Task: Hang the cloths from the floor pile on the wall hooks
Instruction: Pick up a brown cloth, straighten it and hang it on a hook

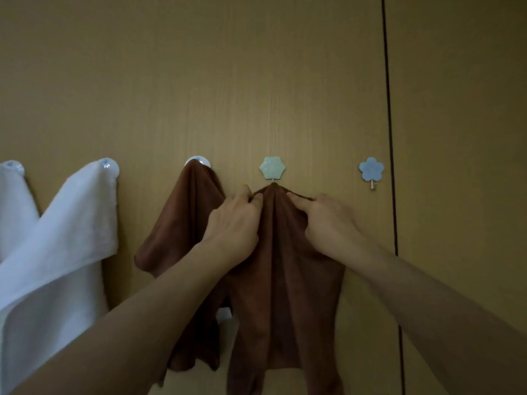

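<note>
A brown cloth (288,295) hangs from the green flower-shaped hook (272,167) on the wooden wall. My left hand (236,223) pinches the cloth's top just left of the hook pin. My right hand (328,220) grips the top fold on the other side, index finger stretched toward the pin. A second brown cloth (182,223) hangs from a round clear hook (198,161) to the left. Two white cloths (65,238) (14,206) hang from round hooks at the far left.
A blue flower-shaped hook (371,169) with a bare metal pin is on the wall to the right. A dark vertical seam (391,138) between wall panels runs just right of it. The floor pile is out of view.
</note>
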The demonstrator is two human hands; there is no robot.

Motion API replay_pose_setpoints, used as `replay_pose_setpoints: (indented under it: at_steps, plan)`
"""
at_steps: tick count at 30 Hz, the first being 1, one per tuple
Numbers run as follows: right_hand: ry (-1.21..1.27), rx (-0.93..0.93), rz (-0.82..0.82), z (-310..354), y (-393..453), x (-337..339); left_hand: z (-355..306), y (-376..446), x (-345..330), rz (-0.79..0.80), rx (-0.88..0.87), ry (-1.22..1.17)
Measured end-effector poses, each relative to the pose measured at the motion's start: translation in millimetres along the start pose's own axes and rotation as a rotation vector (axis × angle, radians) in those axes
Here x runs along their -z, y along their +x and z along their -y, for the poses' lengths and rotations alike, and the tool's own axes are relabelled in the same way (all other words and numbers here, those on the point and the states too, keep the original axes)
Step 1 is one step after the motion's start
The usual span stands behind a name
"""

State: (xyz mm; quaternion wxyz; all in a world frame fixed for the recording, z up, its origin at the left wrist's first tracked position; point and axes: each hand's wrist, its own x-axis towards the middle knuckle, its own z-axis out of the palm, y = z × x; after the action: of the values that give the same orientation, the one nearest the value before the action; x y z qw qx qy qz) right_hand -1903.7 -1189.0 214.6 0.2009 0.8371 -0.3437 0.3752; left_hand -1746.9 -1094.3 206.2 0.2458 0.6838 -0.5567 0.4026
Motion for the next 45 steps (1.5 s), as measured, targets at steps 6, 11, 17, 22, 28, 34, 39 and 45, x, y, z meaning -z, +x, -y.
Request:
replay_pose_setpoints:
  at_steps: [6, 11, 17, 22, 28, 34, 39, 45]
  plan:
    - [0.719, -0.153, 0.004, 30.6, -15.3, -15.2, -26.3, -6.9, -3.8, 0.004, 0.262, -0.476]
    - [0.424, -0.167, -0.017, 34.2, -34.1, -28.1, -34.6, -12.9, 0.5, 0.008, 0.398, -0.636]
    - [0.379, -0.144, -0.073, 35.6, -69.5, -40.0, -28.7, -42.5, -8.2, 0.069, 0.427, -0.459]
    - [0.892, -0.337, 0.062, 47.6, -85.8, -34.4, -23.1, -68.6, -9.4, 0.196, 0.491, -0.696]
    - [0.798, -0.425, 0.149, 65.4, -110.0, -20.5, -12.9, -96.1, -4.7, 0.269, 0.367, -0.843]
    - [0.556, -0.474, 0.198, 103.2, -153.3, 18.2, 15.7, -134.9, 14.6, 0.311, 0.187, -0.889]
    - [0.372, -0.53, 0.227, 135.8, -191.9, 44.0, 38.1, -165.5, 34.8, 0.333, 0.038, -0.875]
    - [0.126, -0.621, 0.262, 160.3, -242.5, 89.4, 29.0, -199.5, 61.3, 0.384, -0.166, -0.855]
